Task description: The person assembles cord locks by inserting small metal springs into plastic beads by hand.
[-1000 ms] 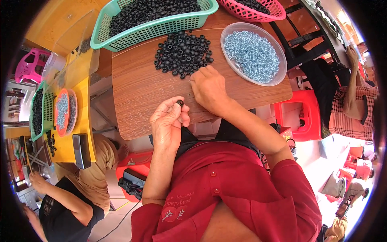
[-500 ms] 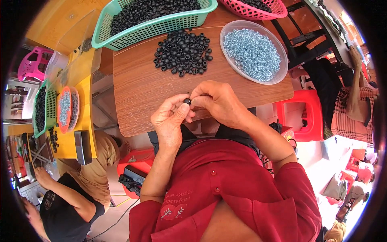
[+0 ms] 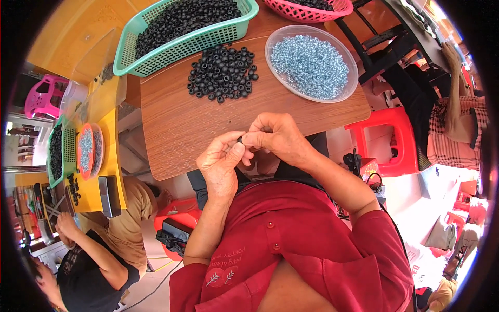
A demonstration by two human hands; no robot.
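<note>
Above the table's near edge, my left hand (image 3: 222,161) pinches a small black cap-like part (image 3: 240,139) between thumb and fingers. My right hand (image 3: 282,139) is closed at the same spot, its thumb and forefinger pressed against the black part and covering most of it. Whether the right fingertips also hold a second tiny piece is hidden. Beyond the hands lies a loose pile of hollow round black caps (image 3: 221,73). To its right, a clear round plastic dish (image 3: 337,98) is heaped with small shiny pale-blue pieces (image 3: 310,65).
A green basket (image 3: 187,44) of black caps stands at the far left of the brown table (image 3: 179,125), a pink basket (image 3: 306,14) at the far right. A co-worker (image 3: 99,265) sits left by a yellow table (image 3: 106,140). A red stool (image 3: 400,140) stands to the right.
My right thumb and forefinger have closed further over the black part, hiding more of it. The table and its contents have shifted slightly left in view.
</note>
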